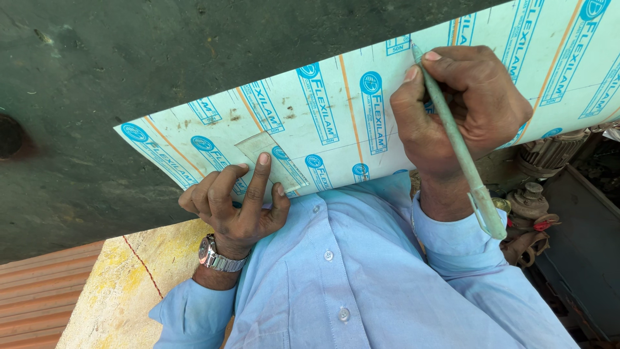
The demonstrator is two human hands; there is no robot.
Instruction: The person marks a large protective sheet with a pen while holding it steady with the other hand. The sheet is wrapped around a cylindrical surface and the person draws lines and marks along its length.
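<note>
A pale laminate sheet (336, 97) with blue printed marks and orange lines lies across a dark green table (97, 77), its near edge against my light blue shirt. My left hand (236, 203) rests at the sheet's near edge, middle finger pressing a small clear plastic ruler (266, 152) flat on the sheet. My right hand (455, 106) grips a pale green pen (460, 152), its tip touching the sheet near the far side and its clip end pointing back toward me. A metal wristwatch (216, 257) sits on my left wrist.
The green table carries a round dark hole (10, 136) at the left. Below it are a yellow-stained slab (126, 284) with a red line and ribbed orange sheeting (35, 291). Grimy machine parts and a motor (549, 155) crowd the right side.
</note>
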